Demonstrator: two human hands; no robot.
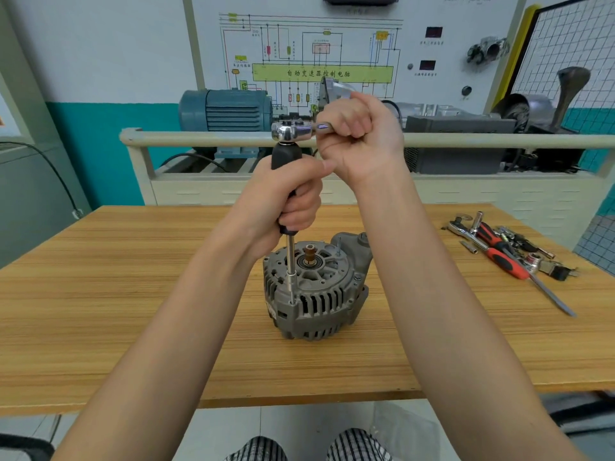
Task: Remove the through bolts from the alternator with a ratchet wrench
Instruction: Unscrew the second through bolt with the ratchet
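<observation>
- Two hands share one tool stack: the left hand (283,197) wraps its fingers round the black driver handle (285,161), and the right hand (357,134) is fisted tight on the ratchet (293,129) handle, which runs off to the right.
- The ratchet head sits on top of the driver handle; below the left hand a slim steel shaft (291,257) drops straight down to a bolt (292,302) at the front-left rim of the alternator (316,291).
- The alternator stands on end near the middle of the bench (133,294), pulley shaft up, directly beneath both hands.
- The key relation: the shaft's long axis is upright and in line with the bolt, while the ratchet handle lies level, crosswise to it. The left hand is the nearer one to the bolt and seems to steady the stack; the right supplies the swing.
- A second bolt (338,244) stands proud at the back-right rim, apparently backed out some way.
- Likely risk: tilting the shaft would slip the socket off the head.
- Spare tools (506,251) lie well apart at the right of the bench.
</observation>
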